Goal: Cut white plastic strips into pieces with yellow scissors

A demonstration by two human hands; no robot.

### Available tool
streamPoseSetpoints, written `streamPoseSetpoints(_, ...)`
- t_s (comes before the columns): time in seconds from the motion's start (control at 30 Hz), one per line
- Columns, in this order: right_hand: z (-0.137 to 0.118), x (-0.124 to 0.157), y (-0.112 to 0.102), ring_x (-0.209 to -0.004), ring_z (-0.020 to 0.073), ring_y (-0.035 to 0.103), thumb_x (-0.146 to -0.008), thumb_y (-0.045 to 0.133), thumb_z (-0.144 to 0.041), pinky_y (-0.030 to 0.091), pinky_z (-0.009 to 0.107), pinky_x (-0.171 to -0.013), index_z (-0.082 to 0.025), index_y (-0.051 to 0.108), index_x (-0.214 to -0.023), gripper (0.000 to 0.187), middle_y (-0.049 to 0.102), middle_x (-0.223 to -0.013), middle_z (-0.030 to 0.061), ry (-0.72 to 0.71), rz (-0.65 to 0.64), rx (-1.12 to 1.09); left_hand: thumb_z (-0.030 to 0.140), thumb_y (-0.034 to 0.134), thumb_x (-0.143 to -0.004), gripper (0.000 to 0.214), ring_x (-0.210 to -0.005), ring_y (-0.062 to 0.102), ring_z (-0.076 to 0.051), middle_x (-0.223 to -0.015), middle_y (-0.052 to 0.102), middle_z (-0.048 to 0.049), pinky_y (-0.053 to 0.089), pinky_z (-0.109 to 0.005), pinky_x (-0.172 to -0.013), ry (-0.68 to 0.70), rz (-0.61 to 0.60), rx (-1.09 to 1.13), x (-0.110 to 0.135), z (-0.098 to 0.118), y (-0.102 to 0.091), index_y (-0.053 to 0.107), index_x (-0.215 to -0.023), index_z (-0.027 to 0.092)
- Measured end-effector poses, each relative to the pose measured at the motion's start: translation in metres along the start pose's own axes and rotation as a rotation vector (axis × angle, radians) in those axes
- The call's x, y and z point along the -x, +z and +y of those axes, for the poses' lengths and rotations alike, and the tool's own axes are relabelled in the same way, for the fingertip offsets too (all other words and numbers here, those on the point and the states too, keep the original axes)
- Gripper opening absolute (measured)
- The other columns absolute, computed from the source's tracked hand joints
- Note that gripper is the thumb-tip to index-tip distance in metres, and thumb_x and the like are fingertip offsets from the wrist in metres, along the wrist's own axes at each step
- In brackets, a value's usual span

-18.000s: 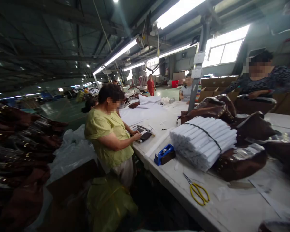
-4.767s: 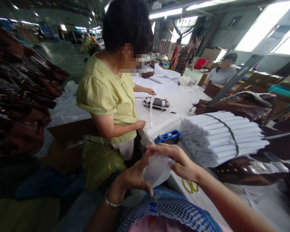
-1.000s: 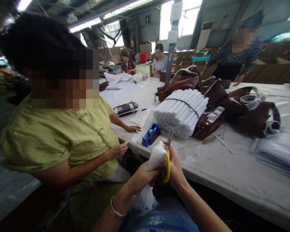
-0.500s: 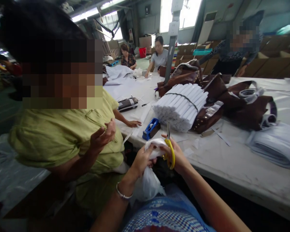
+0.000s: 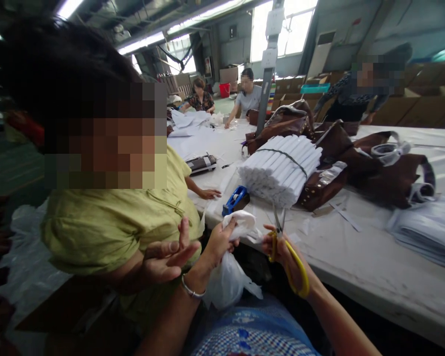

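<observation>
My left hand is closed around a bunched white plastic bag, whose loose part hangs below over my lap. A crumpled end of it sticks out above my fingers. To its right, my right hand grips yellow-handled scissors, with the blades pointing up and slightly parted. The blades are apart from the bag. Just beyond my hands, a blue tape dispenser stands on the near edge of the white table.
A bundle of white paper rolls lies behind the dispenser, with brown leather bags beside it. Folded white sheeting is at right. A co-worker in a yellow-green shirt sits close at left, one hand raised near my left forearm. Others work farther back.
My right hand has moved right, away from the bag, and the scissors' blades have parted. The co-worker's raised hand has come lower and nearer to my left arm.
</observation>
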State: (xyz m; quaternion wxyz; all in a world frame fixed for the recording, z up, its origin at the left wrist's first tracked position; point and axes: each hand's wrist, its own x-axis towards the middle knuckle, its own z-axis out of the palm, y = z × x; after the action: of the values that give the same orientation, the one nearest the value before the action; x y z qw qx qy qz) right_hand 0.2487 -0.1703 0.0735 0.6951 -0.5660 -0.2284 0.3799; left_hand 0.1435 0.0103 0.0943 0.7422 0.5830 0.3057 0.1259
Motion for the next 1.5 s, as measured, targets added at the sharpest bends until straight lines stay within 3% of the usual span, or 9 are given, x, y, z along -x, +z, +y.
streamPoseSetpoints(0.13,-0.011,0.039,-0.003,-0.086,0.0220,0.059,-0.090,0.045,-0.074,0.050,0.038,-0.081,-0.024,0.053,-0.136,0.068,0.061,-0.103,0.0090,0.067,-0.250,-0.002,0.073,0.058,-0.080,0.056,-0.034,0.028,-0.004,-0.048,0.051,0.0044,0.024,-0.019,-0.036,0.039,0.024,-0.024,0.000,-0.003,0.000,0.054,-0.085,0.017)
streamPoseSetpoints(0.4,-0.015,0.053,0.021,-0.081,0.0210,0.060,-0.081,0.046,-0.085,0.051,0.040,-0.083,-0.022,0.063,-0.126,0.079,0.061,-0.093,0.0077,0.401,-0.403,-0.447,0.073,0.058,-0.082,0.056,-0.036,0.036,-0.007,-0.047,0.049,0.0050,0.025,-0.020,-0.037,0.169,0.066,-0.128,0.007,-0.008,0.006,0.056,-0.087,0.017)
streamPoseSetpoints(0.63,-0.020,0.049,0.031,-0.096,0.0258,0.062,-0.086,0.039,-0.082,0.050,0.045,-0.089,-0.020,0.060,-0.130,0.080,0.064,-0.113,0.0149,0.407,-0.419,-0.542,0.060,0.058,-0.089,0.047,-0.046,0.047,-0.010,-0.057,0.056,0.0017,0.035,-0.022,-0.045,0.290,0.104,-0.230,0.022,-0.009,0.005,0.066,-0.097,0.015)
streamPoseSetpoints(0.83,-0.019,0.047,0.036,-0.103,0.0271,0.062,-0.086,0.037,-0.083,0.047,0.046,-0.096,-0.020,0.062,-0.129,0.081,0.065,-0.119,0.0153,0.406,-0.457,-0.620,0.052,0.058,-0.092,0.041,-0.076,0.069,-0.021,-0.091,0.074,-0.0083,0.049,-0.026,-0.064,0.364,0.048,-0.277,0.033,-0.019,0.003,0.066,-0.112,0.017)
streamPoseSetpoints(0.97,-0.022,0.048,0.040,-0.106,0.0302,0.061,-0.085,0.034,-0.084,0.046,0.048,-0.098,-0.020,0.067,-0.121,0.081,0.065,-0.119,0.0163,0.363,-0.470,-0.634,0.050,0.057,-0.092,0.038,-0.066,0.067,-0.021,-0.077,0.074,-0.0076,0.048,-0.028,-0.062,0.346,0.009,-0.300,0.038,-0.027,-0.001,0.065,-0.110,0.017)
streamPoseSetpoints(1.1,-0.024,0.051,0.038,-0.106,0.0323,0.062,-0.083,0.031,-0.087,0.045,0.050,-0.097,-0.020,0.067,-0.119,0.085,0.067,-0.111,0.0164,0.349,-0.448,-0.646,0.042,0.062,-0.089,0.025,-0.058,0.058,-0.017,-0.067,0.066,-0.0031,0.045,-0.027,-0.061,0.440,0.057,-0.357,0.043,-0.034,-0.012,0.065,-0.089,0.018)
streamPoseSetpoints(1.2,-0.022,0.056,0.037,-0.103,0.0306,0.062,-0.082,0.030,-0.089,0.045,0.047,-0.097,-0.021,0.068,-0.115,0.084,0.067,-0.108,0.0145,0.338,-0.412,-0.635,0.038,0.059,-0.090,0.021,-0.056,0.056,-0.016,-0.061,0.060,-0.0002,0.046,-0.027,-0.060,0.518,0.055,-0.405,0.048,-0.038,-0.021,0.064,-0.092,0.018)
streamPoseSetpoints(1.37,-0.018,0.062,0.036,-0.093,0.0250,0.061,-0.086,0.031,-0.085,0.047,0.040,-0.088,-0.023,0.062,-0.122,0.078,0.065,-0.104,0.0110,0.305,-0.415,-0.614,0.036,0.052,-0.093,0.045,-0.081,0.070,-0.022,-0.097,0.074,-0.0090,0.056,-0.031,-0.073,0.673,-0.027,-0.558,0.051,-0.046,-0.032,0.052,-0.133,0.015)
streamPoseSetpoints(1.5,-0.019,0.064,0.033,-0.089,0.0190,0.058,-0.088,0.033,-0.082,0.044,0.033,-0.084,-0.022,0.061,-0.124,0.075,0.064,-0.102,0.0085,0.316,-0.452,-0.516,0.034,0.048,-0.095,0.049,-0.109,0.069,-0.025,-0.126,0.068,-0.0148,0.058,-0.033,-0.088,0.812,-0.044,-0.625,0.052,-0.053,-0.035,0.045,-0.141,0.015)
